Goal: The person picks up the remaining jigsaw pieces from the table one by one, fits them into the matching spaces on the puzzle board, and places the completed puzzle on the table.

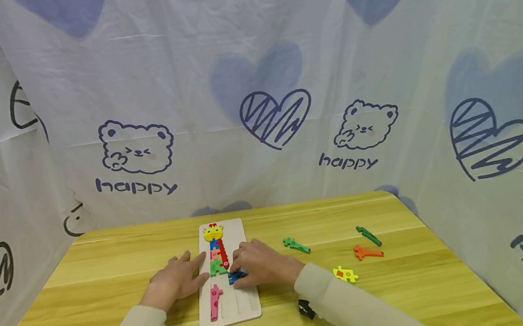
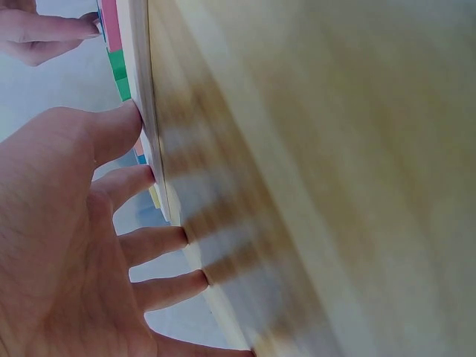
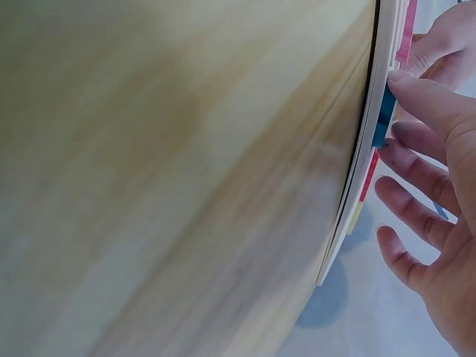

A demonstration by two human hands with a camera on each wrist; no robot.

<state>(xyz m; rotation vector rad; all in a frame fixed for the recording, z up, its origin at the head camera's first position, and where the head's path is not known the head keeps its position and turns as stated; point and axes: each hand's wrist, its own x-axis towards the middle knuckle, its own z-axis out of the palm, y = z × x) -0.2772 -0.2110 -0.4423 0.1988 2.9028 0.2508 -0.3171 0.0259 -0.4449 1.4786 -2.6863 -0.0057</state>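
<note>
A pale wooden puzzle board lies lengthwise on the table, with a giraffe partly laid out in its recess. The yellow giraffe head is at the far end; below it come blue, pink and green pieces with a long red piece alongside. Nearer the front lies a pink leg piece. My right hand pinches a dark blue puzzle piece between thumb and fingers, low over the board's right half. With fingers spread, my left hand rests its thumb and fingertips against the board's left edge.
Right of the board lie loose pieces: a green one, a dark green one, an orange one and a yellow one close to my right sleeve. A printed cloth hangs behind the wooden table.
</note>
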